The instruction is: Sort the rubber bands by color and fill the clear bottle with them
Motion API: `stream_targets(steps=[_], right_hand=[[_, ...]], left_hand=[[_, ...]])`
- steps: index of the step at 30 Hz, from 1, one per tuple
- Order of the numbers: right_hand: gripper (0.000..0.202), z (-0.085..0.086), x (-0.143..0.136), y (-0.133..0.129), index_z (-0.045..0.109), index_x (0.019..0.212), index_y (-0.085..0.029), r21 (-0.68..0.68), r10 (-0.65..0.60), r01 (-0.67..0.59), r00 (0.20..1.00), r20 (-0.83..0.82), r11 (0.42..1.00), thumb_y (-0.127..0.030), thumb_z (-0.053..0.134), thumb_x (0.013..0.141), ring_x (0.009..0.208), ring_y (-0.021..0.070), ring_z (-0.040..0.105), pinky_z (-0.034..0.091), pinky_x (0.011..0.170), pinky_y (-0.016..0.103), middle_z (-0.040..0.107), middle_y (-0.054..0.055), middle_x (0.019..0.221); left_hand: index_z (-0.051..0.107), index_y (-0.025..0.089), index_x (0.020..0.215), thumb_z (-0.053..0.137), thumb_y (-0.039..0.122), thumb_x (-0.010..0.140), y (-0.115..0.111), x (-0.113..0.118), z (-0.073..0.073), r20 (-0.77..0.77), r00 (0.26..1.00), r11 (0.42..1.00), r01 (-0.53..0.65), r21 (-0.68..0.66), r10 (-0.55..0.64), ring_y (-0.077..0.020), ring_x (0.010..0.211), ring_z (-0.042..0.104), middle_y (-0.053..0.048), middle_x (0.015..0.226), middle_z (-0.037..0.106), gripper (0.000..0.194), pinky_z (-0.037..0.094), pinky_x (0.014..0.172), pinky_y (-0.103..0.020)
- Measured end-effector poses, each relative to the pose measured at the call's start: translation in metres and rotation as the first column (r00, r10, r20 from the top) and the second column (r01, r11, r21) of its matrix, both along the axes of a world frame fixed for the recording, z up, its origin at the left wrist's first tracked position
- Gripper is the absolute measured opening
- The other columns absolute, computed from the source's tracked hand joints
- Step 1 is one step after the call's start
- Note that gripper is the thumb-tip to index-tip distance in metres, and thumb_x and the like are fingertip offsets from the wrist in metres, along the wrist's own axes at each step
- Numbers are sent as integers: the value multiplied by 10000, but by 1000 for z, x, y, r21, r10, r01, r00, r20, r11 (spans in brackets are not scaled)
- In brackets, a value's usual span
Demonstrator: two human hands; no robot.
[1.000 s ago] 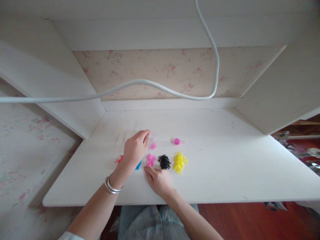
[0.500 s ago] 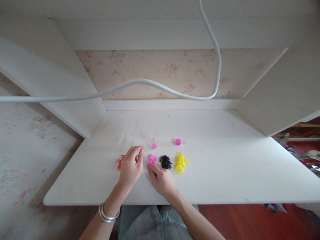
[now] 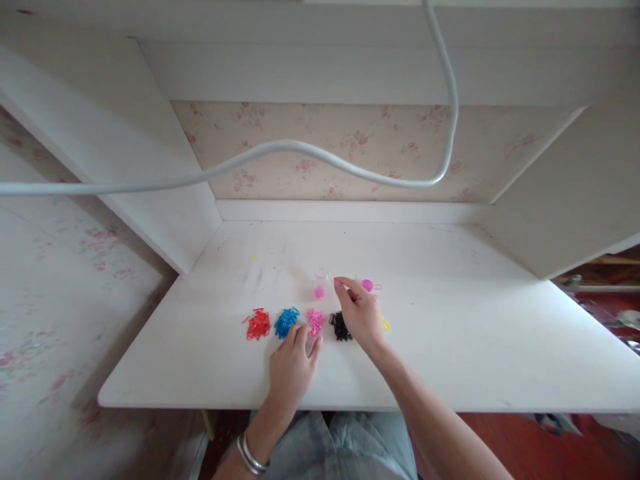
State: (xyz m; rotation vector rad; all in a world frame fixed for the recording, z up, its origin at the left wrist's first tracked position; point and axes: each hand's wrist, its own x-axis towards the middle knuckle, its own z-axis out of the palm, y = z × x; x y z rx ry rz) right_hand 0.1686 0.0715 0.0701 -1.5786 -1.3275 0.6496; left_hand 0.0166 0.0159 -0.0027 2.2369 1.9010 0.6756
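Note:
Small piles lie in a row on the white desk: red (image 3: pixel 259 324), blue (image 3: pixel 287 323), pink (image 3: pixel 315 321), black (image 3: pixel 341 327) and yellow (image 3: pixel 385 323), the last mostly hidden by my right hand. My left hand (image 3: pixel 292 363) is at the near edge of the pink pile, thumb and fingers apart. Over the black pile, my right hand (image 3: pixel 361 312) has its fingertips pinched beside a small clear container (image 3: pixel 321 283) with pink in its bottom; anything between them is too small to make out. Behind that hand lies a pink lid with a loop (image 3: pixel 367 285).
A white cable (image 3: pixel 300 148) hangs across the view above the desk (image 3: pixel 475 333). White panels (image 3: pixel 575 200) stand at both sides, and a small yellow bit (image 3: pixel 253 258) lies at the back left.
My right hand has moved up and right, from the pink pile to beside the clear container. My left hand has moved right and nearer to me, uncovering the red and blue piles.

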Motion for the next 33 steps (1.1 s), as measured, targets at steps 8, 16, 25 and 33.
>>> stream_targets(steps=[8,16,25,33], right_hand=[[353,13,-2,38,728,940,-239,77,35,-52,977,210,996,-449,454,871,474,85,430,315,521,197,490,-50,488],[382,6,-6,44,736,952,-233,66,71,-91,962,264,994,-471,452,862,479,94,452,328,520,203,504,-39,486],[397,2,-2,41,731,990,-226,123,57,-87,971,231,989,-482,450,874,503,93,475,358,543,202,578,-23,553],[387,-33,7,12,709,938,-176,275,-18,-46,974,227,960,-438,425,907,440,79,412,348,500,194,476,-41,474]], left_hand=[[596,232,965,418,301,932,0,-1,-3,-72,997,1000,5,19,-4,-126,716,629,-29,1004,638,193,406,580,-217],[591,244,1021,391,241,943,1,-5,-9,-52,999,1000,15,15,-14,-140,752,644,-29,1001,644,214,410,568,-235],[584,240,1019,412,263,933,0,-5,-5,-25,1000,1000,8,9,-8,-153,787,640,-35,1035,628,193,452,615,-239],[574,227,1014,418,204,914,3,-5,-5,78,997,1000,-20,22,18,-179,830,643,-42,1008,641,186,487,661,-265]])
